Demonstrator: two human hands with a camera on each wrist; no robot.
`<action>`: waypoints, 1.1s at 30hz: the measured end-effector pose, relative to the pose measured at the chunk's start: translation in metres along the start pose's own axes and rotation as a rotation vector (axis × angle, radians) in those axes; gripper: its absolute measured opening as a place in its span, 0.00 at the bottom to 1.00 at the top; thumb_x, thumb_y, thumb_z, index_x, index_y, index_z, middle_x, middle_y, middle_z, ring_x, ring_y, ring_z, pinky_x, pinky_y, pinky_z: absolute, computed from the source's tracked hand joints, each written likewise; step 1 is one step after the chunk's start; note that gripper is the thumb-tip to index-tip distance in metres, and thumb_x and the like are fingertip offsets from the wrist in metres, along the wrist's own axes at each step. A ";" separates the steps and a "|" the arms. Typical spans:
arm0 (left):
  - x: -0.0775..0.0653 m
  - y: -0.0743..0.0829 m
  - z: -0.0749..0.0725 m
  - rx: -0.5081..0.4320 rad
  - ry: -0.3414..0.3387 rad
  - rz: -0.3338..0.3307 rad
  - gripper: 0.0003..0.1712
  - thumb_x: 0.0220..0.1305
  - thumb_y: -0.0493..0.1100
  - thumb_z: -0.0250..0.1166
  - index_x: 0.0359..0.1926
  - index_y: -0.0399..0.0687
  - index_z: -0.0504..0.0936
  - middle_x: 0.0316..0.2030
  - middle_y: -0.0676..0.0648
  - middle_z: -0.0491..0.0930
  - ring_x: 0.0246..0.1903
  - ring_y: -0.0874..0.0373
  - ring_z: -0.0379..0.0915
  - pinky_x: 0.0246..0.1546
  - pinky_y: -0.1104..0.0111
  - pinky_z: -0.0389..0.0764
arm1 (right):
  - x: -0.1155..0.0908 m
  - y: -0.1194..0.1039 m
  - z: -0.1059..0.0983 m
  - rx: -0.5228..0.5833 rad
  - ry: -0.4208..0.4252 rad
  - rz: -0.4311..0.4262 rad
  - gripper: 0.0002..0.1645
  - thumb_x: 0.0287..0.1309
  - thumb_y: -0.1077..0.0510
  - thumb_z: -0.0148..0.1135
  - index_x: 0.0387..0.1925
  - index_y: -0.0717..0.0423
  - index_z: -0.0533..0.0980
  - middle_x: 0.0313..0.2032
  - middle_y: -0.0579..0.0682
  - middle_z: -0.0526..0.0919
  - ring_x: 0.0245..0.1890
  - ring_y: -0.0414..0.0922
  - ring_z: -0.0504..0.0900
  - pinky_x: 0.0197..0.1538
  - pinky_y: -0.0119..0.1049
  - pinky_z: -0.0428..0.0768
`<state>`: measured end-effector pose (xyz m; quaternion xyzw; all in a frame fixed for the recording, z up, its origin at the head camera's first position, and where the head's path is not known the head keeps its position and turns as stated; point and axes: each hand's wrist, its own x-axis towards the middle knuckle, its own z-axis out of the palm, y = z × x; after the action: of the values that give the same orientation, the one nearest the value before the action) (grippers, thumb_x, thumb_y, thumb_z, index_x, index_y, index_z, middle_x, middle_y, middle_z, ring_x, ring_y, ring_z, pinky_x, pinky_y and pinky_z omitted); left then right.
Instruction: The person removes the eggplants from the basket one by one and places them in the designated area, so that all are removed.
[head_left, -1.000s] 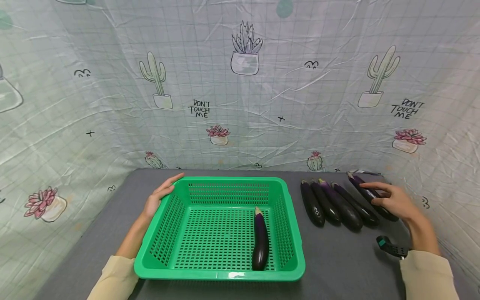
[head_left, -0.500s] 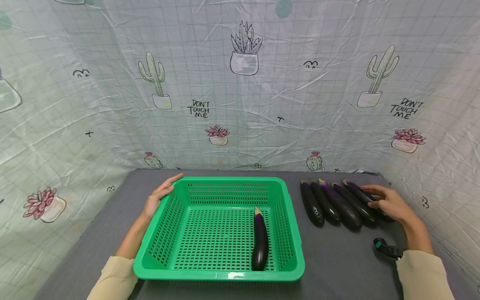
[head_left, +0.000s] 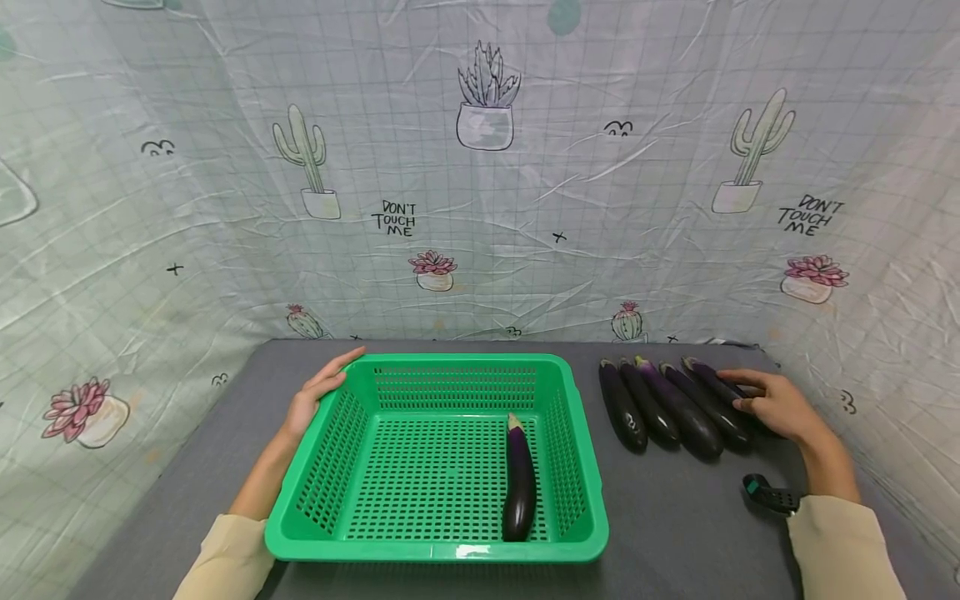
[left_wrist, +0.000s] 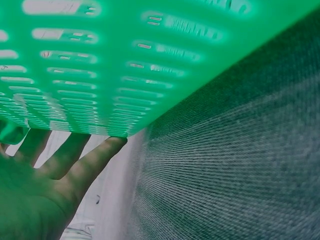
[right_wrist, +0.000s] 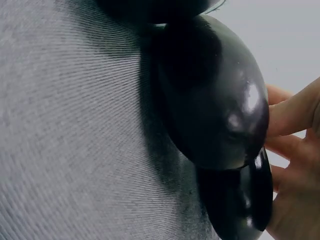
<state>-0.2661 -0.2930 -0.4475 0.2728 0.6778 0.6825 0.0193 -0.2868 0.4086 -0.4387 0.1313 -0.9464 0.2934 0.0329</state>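
My left hand [head_left: 306,406] rests along the left rim of the green plastic basket [head_left: 435,550]. In the left wrist view its fingers [left_wrist: 87,162] lie extended against the perforated outer wall. A single eggplant [head_left: 519,487] lies in the basket, toward its right side. At the right, my right hand [head_left: 776,406] grips the outermost eggplant [head_left: 705,372] of a row on the table, thumb on one side and fingers over the other, partly hiding it. The neighbouring eggplant [right_wrist: 215,95] fills the middle of the right wrist view, with the gripped eggplant [right_wrist: 237,205] below it.
Several more eggplants [head_left: 678,417] lie side by side right of the basket on the grey table [head_left: 675,533]. A patterned curtain [head_left: 525,208] hangs behind and along both sides. A small black device [head_left: 771,493] sits by the right sleeve.
My right hand has slid the outermost eggplant leftward, up against the row; before, a gap stood between them. The left hand and basket have kept their place.
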 end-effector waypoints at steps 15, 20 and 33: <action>-0.001 -0.001 -0.001 0.025 0.006 0.010 0.30 0.85 0.37 0.34 0.81 0.35 0.50 0.76 0.60 0.57 0.65 0.66 0.73 0.61 0.75 0.77 | 0.001 -0.001 0.000 0.011 -0.027 0.040 0.30 0.62 0.67 0.64 0.65 0.73 0.73 0.60 0.79 0.76 0.55 0.74 0.81 0.39 0.25 0.77; 0.000 -0.001 -0.001 0.084 0.027 0.008 0.30 0.85 0.38 0.35 0.81 0.33 0.50 0.77 0.58 0.56 0.67 0.71 0.68 0.63 0.78 0.73 | 0.001 -0.003 0.000 0.026 -0.033 0.049 0.30 0.63 0.65 0.64 0.65 0.73 0.73 0.59 0.78 0.77 0.55 0.74 0.81 0.40 0.29 0.79; 0.000 -0.001 -0.001 0.139 0.045 0.009 0.30 0.85 0.39 0.35 0.80 0.29 0.49 0.73 0.66 0.58 0.70 0.76 0.60 0.65 0.81 0.67 | 0.001 -0.001 0.001 0.048 -0.048 0.020 0.29 0.60 0.67 0.65 0.63 0.74 0.74 0.58 0.75 0.79 0.49 0.52 0.87 0.39 0.28 0.82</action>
<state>-0.2667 -0.2944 -0.4489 0.2614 0.7224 0.6399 -0.0179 -0.2875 0.4074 -0.4388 0.1295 -0.9409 0.3130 0.0038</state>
